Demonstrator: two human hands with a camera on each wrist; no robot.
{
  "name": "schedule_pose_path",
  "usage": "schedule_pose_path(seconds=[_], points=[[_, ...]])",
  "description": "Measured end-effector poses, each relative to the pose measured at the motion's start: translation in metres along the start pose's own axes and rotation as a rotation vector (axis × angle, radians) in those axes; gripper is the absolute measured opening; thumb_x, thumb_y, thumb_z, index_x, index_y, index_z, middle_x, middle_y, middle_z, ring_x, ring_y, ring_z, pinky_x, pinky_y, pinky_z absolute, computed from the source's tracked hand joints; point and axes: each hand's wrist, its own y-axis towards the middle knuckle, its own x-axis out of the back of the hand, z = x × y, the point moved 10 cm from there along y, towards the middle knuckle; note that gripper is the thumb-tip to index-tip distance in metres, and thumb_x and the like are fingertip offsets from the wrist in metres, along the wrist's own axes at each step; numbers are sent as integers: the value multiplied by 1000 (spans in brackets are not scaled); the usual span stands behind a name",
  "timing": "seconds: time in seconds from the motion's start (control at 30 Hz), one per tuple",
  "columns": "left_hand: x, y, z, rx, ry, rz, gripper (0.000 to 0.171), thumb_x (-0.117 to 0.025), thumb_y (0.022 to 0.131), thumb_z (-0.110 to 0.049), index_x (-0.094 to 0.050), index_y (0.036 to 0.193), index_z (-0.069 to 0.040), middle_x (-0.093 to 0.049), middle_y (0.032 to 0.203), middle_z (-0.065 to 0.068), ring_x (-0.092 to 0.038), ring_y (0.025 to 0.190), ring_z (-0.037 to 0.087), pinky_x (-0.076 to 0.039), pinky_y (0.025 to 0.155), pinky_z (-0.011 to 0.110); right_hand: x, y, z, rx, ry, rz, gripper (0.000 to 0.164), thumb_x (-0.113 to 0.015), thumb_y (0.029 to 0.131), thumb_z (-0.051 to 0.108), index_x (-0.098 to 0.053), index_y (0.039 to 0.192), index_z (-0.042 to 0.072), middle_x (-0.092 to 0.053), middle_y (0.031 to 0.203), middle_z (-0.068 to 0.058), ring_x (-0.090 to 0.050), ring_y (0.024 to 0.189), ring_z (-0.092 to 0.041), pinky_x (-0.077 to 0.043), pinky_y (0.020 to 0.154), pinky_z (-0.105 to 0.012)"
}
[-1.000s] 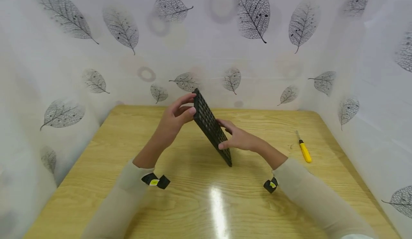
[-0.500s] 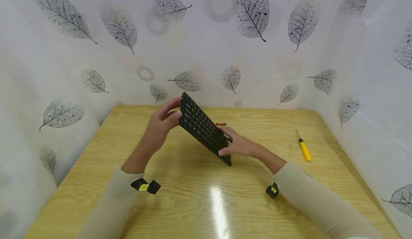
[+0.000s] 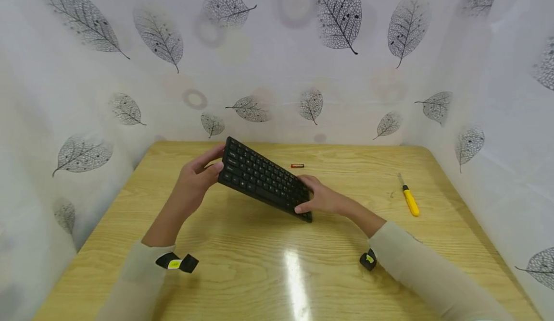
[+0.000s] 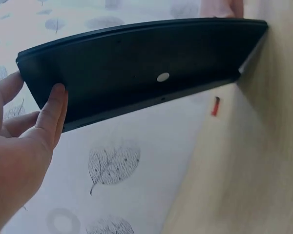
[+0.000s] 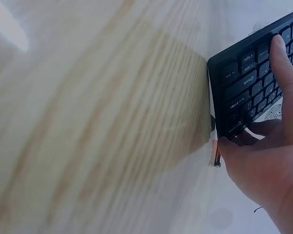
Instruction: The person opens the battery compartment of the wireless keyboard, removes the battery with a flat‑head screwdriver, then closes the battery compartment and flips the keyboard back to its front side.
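A black keyboard (image 3: 264,179) is tilted over the table, its left end raised and its right end down at the tabletop. My left hand (image 3: 190,181) grips the raised end, thumb on the front edge and fingers behind; the left wrist view shows those fingers against the dark underside, which bears a small white oval (image 4: 163,77). My right hand (image 3: 322,196) holds the lower end, the thumb lying over the keys in the right wrist view and the other fingers curled behind the far edge. Behind the keyboard a small red and black battery (image 3: 297,166) lies on the table.
A screwdriver with a yellow handle (image 3: 411,203) lies on the right side of the wooden table (image 3: 242,273). White cloth with a leaf print (image 3: 277,61) hangs around the back and both sides.
My left hand has moved left and down, lowering the raised end and turning the keys toward the head camera. The battery has come into view behind it. My right hand has barely moved.
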Motion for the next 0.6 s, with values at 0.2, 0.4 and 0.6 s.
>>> schedule_pose_path(seconds=[0.2, 0.4, 0.6], points=[[10, -7, 18, 58, 1, -3, 55, -58, 104, -18, -40, 155, -7, -43, 155, 12, -61, 120, 9, -52, 97, 23, 2, -2, -4, 5, -59, -8, 118, -81, 81, 51, -8, 163, 9, -1, 168, -19, -11, 153, -46, -31, 114, -65], [14, -9, 42, 120, 21, 5, 60, -62, 102, -19, -38, 155, -3, -44, 153, 16, -62, 118, 6, -52, 98, 24, 10, -10, -11, -20, -111, -21, 121, -83, 80, 51, -7, 163, 8, 0, 168, -18, -10, 153, -45, -29, 115, -64], [13, -8, 70, 178, 103, 55, 63, -65, 100, -21, -38, 154, -1, -44, 151, 22, -63, 114, 4, -52, 95, 21, 19, -18, -21, -44, -177, -36, 123, -82, 79, 53, -7, 162, 4, -1, 168, -20, -11, 153, -45, -29, 115, -63]])
